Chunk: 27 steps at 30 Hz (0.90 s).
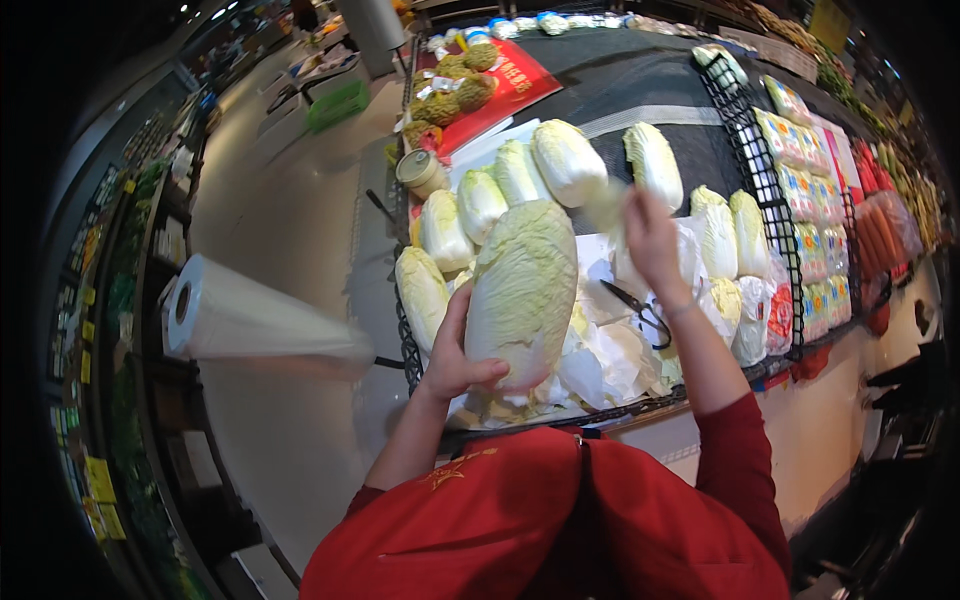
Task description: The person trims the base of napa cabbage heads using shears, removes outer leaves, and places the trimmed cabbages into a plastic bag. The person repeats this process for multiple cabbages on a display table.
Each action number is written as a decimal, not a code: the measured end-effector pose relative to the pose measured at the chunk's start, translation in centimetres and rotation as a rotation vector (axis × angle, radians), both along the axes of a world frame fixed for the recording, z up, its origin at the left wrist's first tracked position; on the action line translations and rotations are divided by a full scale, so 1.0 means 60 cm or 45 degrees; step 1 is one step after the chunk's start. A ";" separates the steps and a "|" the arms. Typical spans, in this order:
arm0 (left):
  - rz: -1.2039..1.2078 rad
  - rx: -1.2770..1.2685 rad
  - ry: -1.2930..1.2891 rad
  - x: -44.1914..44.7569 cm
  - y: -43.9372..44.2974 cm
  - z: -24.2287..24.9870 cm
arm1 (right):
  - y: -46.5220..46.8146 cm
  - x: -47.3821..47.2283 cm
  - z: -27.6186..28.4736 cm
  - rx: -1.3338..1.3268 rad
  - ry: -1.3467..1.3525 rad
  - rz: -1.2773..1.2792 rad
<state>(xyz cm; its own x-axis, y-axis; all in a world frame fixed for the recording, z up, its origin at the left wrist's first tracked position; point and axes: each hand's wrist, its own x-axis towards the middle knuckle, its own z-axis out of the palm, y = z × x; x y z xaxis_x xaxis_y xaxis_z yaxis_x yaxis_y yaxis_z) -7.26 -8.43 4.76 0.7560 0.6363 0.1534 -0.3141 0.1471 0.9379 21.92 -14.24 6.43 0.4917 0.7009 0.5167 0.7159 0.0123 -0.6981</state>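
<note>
My left hand [455, 356] holds a large napa cabbage [523, 292] tilted up in front of me, thumb across its white base. My right hand [651, 238] is raised to the right of it, apart from the cabbage. A pale, motion-blurred piece, seemingly a cabbage leaf [602, 206], is at its fingertips. Below that hand, black-handled scissors [637, 307] lie partly open on white paper. Loose trimmed leaves and crumpled paper [607, 364] cover the near side of the display. More napa cabbages [568, 161] rest in a row behind the one I hold.
Left of the display, a roll of clear plastic bags [255, 315] juts over the aisle floor. A jar-like tub [421, 174] stands at the left edge near netted melons [454, 86]. Black mesh dividers [765, 172] separate packaged goods [802, 202] and bagged carrots [881, 232] on the right.
</note>
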 end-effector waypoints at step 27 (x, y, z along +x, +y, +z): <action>0.023 0.046 0.304 0.129 -0.047 -0.013 | -0.060 -0.113 -0.095 0.823 2.101 0.738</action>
<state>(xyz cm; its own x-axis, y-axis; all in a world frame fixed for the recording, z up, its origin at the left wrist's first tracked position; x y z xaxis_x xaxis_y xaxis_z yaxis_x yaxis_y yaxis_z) 0.49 -11.22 3.99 0.7622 0.6473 -0.0054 -0.0850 0.1083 0.9905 15.11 -17.85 0.76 0.5121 0.8576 0.0481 -0.7833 0.4893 -0.3835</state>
